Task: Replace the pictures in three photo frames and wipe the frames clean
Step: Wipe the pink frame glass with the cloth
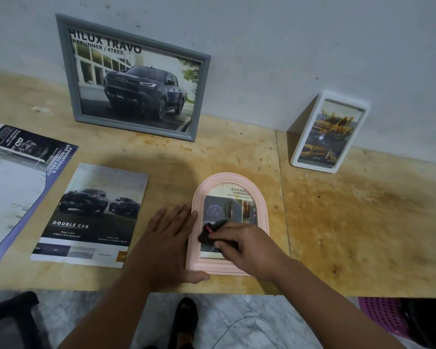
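Stained, rough plywood bench (337, 222), matt pink arched frame (262, 197) with glossy glazing, dark cloth (209, 234), glossy paper brochure (91, 215) near the front edge

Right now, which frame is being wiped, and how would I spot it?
On the wooden table, near its front edge, one frame lies flat while two others lean on the wall. It is the pink frame with an arched top, under the right hand holding a dark cloth.

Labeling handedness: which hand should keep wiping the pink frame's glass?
Right. The right hand already grips the dark cloth on the pink arched frame; the left hand lies flat, steadying its left edge.
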The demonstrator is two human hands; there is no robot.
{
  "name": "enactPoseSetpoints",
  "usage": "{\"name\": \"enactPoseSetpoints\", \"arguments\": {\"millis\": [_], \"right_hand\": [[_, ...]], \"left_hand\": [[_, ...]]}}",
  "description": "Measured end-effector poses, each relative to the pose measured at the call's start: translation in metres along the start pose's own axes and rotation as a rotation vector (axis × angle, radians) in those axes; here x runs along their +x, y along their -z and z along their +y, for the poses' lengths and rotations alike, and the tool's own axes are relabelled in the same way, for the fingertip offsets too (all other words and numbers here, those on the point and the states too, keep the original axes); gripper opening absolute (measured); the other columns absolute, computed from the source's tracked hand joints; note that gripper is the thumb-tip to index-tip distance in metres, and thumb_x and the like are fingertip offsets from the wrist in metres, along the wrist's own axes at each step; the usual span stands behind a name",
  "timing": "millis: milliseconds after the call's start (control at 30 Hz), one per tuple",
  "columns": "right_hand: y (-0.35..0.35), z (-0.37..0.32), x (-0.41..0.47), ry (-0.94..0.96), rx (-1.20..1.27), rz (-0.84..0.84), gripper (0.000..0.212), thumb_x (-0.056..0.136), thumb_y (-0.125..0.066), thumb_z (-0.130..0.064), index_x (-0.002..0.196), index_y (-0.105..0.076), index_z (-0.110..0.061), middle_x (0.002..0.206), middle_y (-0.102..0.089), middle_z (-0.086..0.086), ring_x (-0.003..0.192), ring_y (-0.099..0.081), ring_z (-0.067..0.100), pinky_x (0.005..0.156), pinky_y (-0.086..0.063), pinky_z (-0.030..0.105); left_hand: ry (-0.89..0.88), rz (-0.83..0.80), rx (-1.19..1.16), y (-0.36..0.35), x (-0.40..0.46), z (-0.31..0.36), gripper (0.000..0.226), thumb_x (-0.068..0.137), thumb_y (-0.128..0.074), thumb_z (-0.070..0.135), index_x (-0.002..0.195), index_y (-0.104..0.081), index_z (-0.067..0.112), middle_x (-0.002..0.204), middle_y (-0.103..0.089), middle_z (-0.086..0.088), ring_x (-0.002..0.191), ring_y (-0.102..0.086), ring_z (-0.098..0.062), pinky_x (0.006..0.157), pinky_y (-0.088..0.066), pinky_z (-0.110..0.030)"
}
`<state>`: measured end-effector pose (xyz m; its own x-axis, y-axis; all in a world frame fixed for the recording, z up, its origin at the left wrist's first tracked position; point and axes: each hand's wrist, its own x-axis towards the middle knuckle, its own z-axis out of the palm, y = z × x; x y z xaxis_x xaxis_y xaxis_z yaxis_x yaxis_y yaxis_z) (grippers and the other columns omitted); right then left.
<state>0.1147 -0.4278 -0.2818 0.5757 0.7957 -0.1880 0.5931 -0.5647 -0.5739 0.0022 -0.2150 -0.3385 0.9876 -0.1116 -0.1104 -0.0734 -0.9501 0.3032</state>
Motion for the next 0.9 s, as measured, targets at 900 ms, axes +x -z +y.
{"name": "enactPoseSetpoints", "arguments": {"millis": [900], "right_hand": [[-0.024, 0.005, -0.010, 0.171, -0.414, 0.221, 0.030, 0.098, -0.061, -0.026, 0.126, -0.073, -0.022, 0.131, -0.070, -0.004, 0.109, -0.069, 0.015, 0.067, -0.061, 0.031]], "left_hand": [[0.002, -0.001, 0.008, 0.000, 0.001, 0.002, 0.135, 0.067, -0.033, 0.105, 0.162, -0.024, 0.010, 0.171, -0.018, -0.010, 0.159, -0.011, -0.023, 0.125, -0.014, -0.054]]}}
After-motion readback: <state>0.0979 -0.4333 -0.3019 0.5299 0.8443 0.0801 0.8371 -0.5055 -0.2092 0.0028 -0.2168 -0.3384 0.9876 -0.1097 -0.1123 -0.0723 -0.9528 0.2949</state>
